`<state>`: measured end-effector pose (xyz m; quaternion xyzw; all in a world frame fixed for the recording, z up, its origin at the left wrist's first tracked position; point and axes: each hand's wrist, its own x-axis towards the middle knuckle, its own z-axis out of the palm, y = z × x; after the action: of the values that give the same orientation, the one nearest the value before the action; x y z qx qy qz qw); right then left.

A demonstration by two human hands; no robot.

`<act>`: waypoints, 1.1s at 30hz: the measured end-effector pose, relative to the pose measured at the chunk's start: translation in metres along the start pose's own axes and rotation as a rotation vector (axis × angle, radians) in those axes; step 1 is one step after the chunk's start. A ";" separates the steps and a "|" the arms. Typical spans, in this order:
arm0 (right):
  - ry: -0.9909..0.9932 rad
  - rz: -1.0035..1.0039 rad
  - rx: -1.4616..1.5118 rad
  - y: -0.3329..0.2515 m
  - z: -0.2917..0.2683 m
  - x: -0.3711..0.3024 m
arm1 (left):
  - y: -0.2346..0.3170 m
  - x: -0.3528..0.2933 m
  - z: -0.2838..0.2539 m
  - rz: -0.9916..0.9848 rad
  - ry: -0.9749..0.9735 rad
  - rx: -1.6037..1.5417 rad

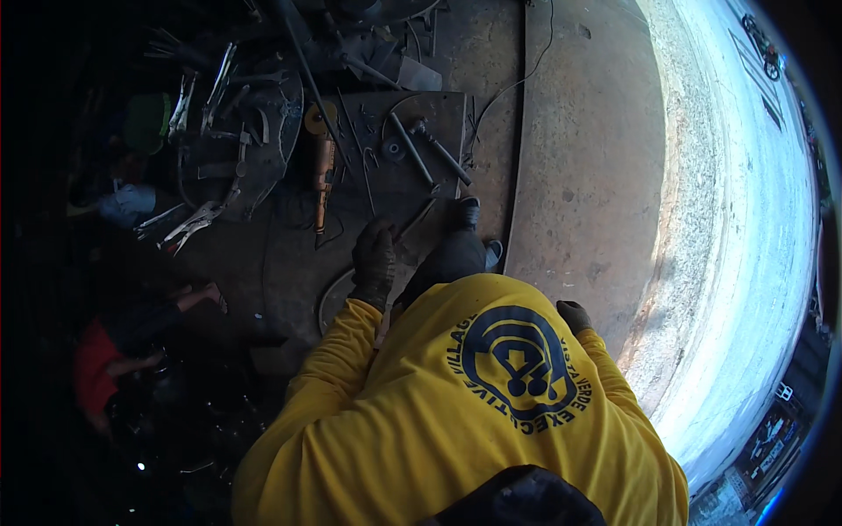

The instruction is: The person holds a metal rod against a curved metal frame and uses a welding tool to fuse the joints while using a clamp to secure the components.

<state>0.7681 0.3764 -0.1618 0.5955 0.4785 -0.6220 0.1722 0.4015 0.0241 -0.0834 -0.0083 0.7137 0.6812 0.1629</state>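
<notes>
your gloved left hand [374, 261], orange grinder [325, 164] ahead-left of it, your right hand [574, 316] half hidden, can't tell if either's gripping anything

A dark shape [526, 500] is cut off by the lower edge. The right grip [574, 316] shows only partly past the yellow shirt [421, 386]; whether it holds anything is unclear. Whether the left grip [374, 254] touches the dark rod [417, 218] cannot be told. Shadow swallows the head of the person in red [95, 377]. The motorcycle [763, 48] is too small for detail.
</notes>
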 end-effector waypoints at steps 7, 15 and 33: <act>0.113 -0.208 -0.430 -0.068 -0.027 0.017 | -0.034 0.103 0.014 -0.263 0.170 -0.666; 0.123 -0.151 0.086 -0.219 -0.077 0.021 | -0.080 0.144 0.029 -0.682 0.530 -0.812; 0.049 -0.158 -0.277 -0.340 -0.059 0.078 | -0.108 0.161 0.027 -0.799 -0.302 0.563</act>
<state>0.5178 0.6158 -0.0899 0.5416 0.6089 -0.5471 0.1914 0.2808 0.0765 -0.2281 -0.1379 0.7790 0.3407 0.5080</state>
